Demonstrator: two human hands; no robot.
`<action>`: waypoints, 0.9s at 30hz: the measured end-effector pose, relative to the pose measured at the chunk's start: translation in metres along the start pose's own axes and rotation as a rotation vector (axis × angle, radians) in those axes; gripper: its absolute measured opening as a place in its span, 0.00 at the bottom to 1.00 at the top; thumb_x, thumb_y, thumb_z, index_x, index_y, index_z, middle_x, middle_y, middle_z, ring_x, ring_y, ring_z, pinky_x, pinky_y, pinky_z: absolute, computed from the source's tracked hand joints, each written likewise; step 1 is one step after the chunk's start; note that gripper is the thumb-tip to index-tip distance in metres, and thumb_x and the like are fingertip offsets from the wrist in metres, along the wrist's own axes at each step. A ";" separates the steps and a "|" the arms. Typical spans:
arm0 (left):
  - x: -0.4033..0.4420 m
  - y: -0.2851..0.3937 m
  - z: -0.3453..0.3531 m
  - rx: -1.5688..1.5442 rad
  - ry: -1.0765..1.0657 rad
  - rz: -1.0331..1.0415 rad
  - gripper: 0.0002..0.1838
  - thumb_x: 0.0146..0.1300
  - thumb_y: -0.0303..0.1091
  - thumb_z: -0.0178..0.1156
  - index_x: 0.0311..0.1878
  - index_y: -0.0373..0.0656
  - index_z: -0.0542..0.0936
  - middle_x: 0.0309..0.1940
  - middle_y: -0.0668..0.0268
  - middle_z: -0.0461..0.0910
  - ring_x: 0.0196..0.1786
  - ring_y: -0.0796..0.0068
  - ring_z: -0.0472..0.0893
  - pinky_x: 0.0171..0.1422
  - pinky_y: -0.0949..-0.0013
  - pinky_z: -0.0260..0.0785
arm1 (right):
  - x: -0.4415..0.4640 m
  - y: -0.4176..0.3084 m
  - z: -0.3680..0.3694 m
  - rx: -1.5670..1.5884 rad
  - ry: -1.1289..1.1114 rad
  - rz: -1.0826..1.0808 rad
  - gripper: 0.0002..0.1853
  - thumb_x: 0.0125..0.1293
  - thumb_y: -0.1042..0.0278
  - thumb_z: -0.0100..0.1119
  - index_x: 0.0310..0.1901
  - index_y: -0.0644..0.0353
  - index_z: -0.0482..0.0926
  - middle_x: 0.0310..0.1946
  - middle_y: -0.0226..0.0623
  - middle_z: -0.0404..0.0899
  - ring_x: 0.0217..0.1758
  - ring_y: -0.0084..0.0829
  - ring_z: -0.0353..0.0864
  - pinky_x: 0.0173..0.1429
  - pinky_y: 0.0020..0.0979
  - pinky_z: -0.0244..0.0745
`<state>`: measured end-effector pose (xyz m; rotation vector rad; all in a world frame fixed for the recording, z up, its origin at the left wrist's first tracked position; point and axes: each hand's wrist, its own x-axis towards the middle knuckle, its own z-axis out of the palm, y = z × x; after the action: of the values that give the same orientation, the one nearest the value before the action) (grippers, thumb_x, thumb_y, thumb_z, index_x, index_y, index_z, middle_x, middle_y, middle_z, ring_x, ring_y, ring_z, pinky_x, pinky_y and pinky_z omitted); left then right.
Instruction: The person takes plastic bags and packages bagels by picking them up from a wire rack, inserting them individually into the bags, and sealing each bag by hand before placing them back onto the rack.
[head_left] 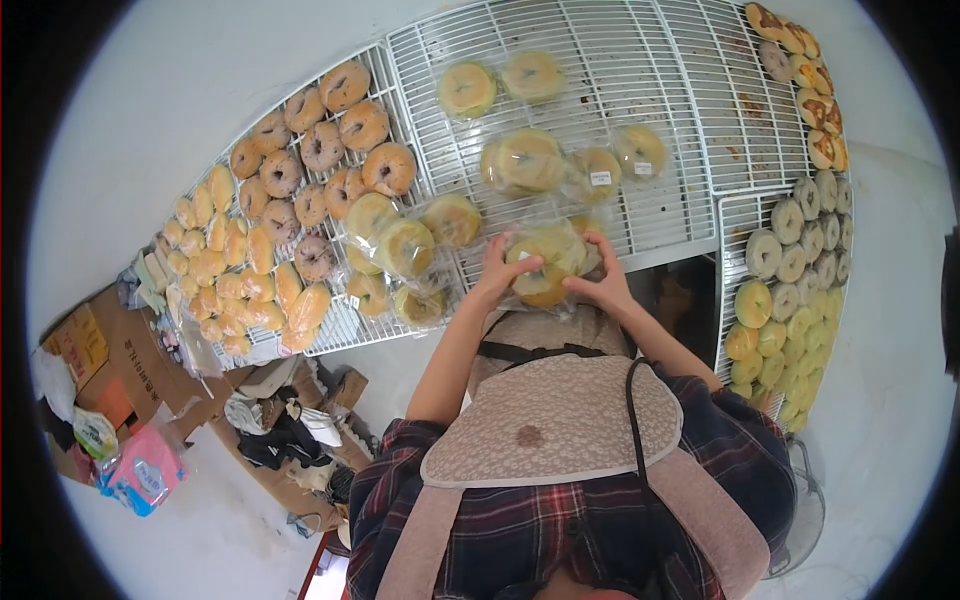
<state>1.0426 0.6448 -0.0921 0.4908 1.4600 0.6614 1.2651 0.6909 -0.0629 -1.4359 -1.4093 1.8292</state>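
Close to my body, over the front edge of a white wire rack (pixel 640 230), is a yellow-green bagel in a clear plastic bag (pixel 547 262). My left hand (pixel 498 272) is closed on its left side, thumb on top. On the opposite side, my right hand (pixel 606 283) grips the bag between thumb and fingers. Another bagged bagel shows partly behind it. Bagged bagels (pixel 406 247) lie heaped left of my left hand. Beyond my hands, more wrapped bagels (pixel 530 160) rest on the wires, two of them bearing white labels.
Brown unwrapped bagels (pixel 322 147) and golden elongated rolls (pixel 260 250) cover the left rack. Grey bagels (pixel 790 222) and green ones (pixel 770 340) fill the right rack, with topped breads (pixel 818 110) beyond. Cardboard boxes (pixel 130 350) and a pink package (pixel 150 465) are at lower left.
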 end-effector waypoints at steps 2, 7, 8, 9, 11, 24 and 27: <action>-0.022 0.013 -0.006 -0.370 -0.205 0.016 0.60 0.36 0.59 0.76 0.72 0.47 0.57 0.67 0.55 0.59 0.70 0.56 0.61 0.73 0.56 0.55 | -0.022 -0.037 0.012 -0.153 0.013 -0.134 0.42 0.44 0.62 0.78 0.62 0.54 0.66 0.59 0.37 0.68 0.65 0.35 0.65 0.69 0.34 0.58; -0.060 0.029 -0.037 -0.825 -0.514 0.172 0.53 0.44 0.53 0.73 0.70 0.41 0.59 0.65 0.57 0.64 0.65 0.61 0.69 0.70 0.60 0.62 | -0.061 -0.146 0.030 -0.597 -0.140 -0.662 0.38 0.45 0.56 0.76 0.61 0.43 0.71 0.52 0.44 0.73 0.57 0.44 0.71 0.59 0.40 0.68; -0.071 0.043 -0.040 -0.810 -0.467 0.091 0.52 0.45 0.54 0.72 0.69 0.37 0.59 0.66 0.57 0.64 0.65 0.62 0.69 0.70 0.60 0.63 | -0.065 -0.154 0.033 -0.655 -0.267 -0.849 0.35 0.50 0.59 0.73 0.63 0.38 0.70 0.51 0.43 0.74 0.54 0.45 0.74 0.57 0.40 0.70; -0.081 0.057 -0.042 -0.798 -0.420 0.009 0.51 0.47 0.55 0.71 0.68 0.34 0.60 0.66 0.56 0.64 0.65 0.63 0.70 0.69 0.60 0.64 | -0.067 -0.154 0.037 -0.662 -0.262 -0.853 0.35 0.50 0.59 0.73 0.63 0.38 0.70 0.51 0.43 0.74 0.54 0.45 0.74 0.57 0.40 0.70; -0.083 0.037 -0.048 -0.805 -0.505 -0.003 0.37 0.57 0.48 0.62 0.65 0.36 0.65 0.62 0.55 0.68 0.62 0.64 0.71 0.67 0.62 0.66 | -0.067 -0.150 0.045 -0.640 -0.721 -0.600 0.32 0.59 0.65 0.63 0.66 0.32 0.67 0.55 0.42 0.73 0.53 0.44 0.76 0.57 0.38 0.71; -0.037 0.067 -0.055 -0.133 -1.582 0.421 0.63 0.36 0.77 0.66 0.66 0.32 0.66 0.71 0.44 0.51 0.74 0.51 0.52 0.74 0.47 0.38 | 0.178 -0.193 0.042 -0.530 -0.469 -0.222 0.42 0.59 0.44 0.65 0.71 0.53 0.60 0.67 0.42 0.66 0.67 0.40 0.68 0.67 0.41 0.65; -0.041 0.067 -0.057 -0.148 -1.556 0.349 0.64 0.35 0.78 0.65 0.67 0.33 0.66 0.72 0.46 0.51 0.75 0.53 0.50 0.74 0.48 0.37 | 0.236 -0.185 0.092 -1.458 -0.149 -0.151 0.54 0.55 0.32 0.61 0.75 0.45 0.43 0.77 0.40 0.37 0.77 0.50 0.42 0.71 0.61 0.50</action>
<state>0.9793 0.6614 -0.0204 0.8593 -0.1445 0.4160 1.0479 0.9120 -0.0138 -1.5716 -3.0656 0.6077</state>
